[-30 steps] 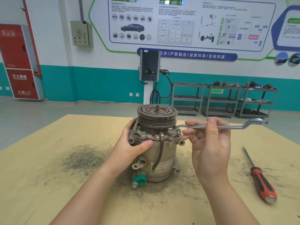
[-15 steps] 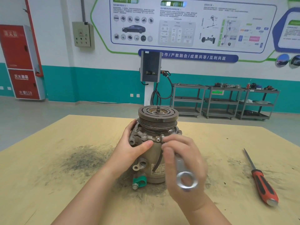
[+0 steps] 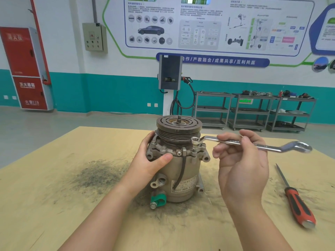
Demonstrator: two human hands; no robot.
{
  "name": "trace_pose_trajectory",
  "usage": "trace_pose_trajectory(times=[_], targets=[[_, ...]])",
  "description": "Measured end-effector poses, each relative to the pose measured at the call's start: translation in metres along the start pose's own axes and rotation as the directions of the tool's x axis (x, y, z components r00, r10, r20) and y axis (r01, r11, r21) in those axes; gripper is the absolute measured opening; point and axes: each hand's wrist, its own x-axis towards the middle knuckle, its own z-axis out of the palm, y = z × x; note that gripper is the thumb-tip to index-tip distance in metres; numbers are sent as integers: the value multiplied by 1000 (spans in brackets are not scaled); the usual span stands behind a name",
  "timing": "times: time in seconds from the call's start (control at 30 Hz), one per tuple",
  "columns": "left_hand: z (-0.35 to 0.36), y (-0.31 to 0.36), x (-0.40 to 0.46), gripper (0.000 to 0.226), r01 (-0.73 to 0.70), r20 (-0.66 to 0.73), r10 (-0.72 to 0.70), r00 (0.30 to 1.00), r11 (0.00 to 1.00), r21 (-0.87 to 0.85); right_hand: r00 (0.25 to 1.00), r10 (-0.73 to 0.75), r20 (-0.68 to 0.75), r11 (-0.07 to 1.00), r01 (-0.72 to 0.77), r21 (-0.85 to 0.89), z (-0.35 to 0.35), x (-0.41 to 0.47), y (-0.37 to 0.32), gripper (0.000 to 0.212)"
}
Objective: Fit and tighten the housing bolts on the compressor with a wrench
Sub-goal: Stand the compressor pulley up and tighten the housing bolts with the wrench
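A grey compressor [image 3: 183, 171] stands upright on the wooden table [image 3: 54, 205], its grooved pulley on top. Several housing bolts [image 3: 163, 148] ring the flange below the pulley. My left hand [image 3: 150, 160] grips the compressor's left side, thumb across the front. My right hand [image 3: 241, 160] holds a silver offset ring wrench [image 3: 268, 146] by its shaft, fingers curled over it. The wrench's near ring end [image 3: 195, 140] hangs just above the bolts on the flange's right side, next to the pulley. Its far ring end points right.
A red-handled screwdriver [image 3: 297, 205] lies on the table to the right. Dark metal dust stains the wood left of the compressor. A green clip [image 3: 159, 199] sits at the compressor's base. Shelving carts and a wall charger stand beyond the table.
Half a second ago the wrench pointed toward me in front of the compressor. My right hand has swung it back out to the right, ring end above the right-side bolts. The left hand stayed put.
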Motion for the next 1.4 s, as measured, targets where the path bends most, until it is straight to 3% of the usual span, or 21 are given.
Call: trace_pose_trajectory(times=[0.27,0.83,1.07,1.27,1.4], targets=[[1,2,-1,95,6,-3,-6,1000,1000,16,968,247,-51,965,-242,99,-10,18,0,20],[1,4,-1,101,12,-2,-12,1000,1000,13,972,232,41,970,-235,64,-17,22,1,25],[2,4,-1,93,14,-11,-14,1000,1000,17,882,471,5,873,-467,140,-21,31,1,20],[2,5,-1,88,17,-7,-17,1000,1000,20,974,207,90,978,-205,-36,-19,29,2,22],[3,4,-1,90,13,-13,-12,1000,1000,10,985,-124,117,976,142,-163,-16,10,13,19]])
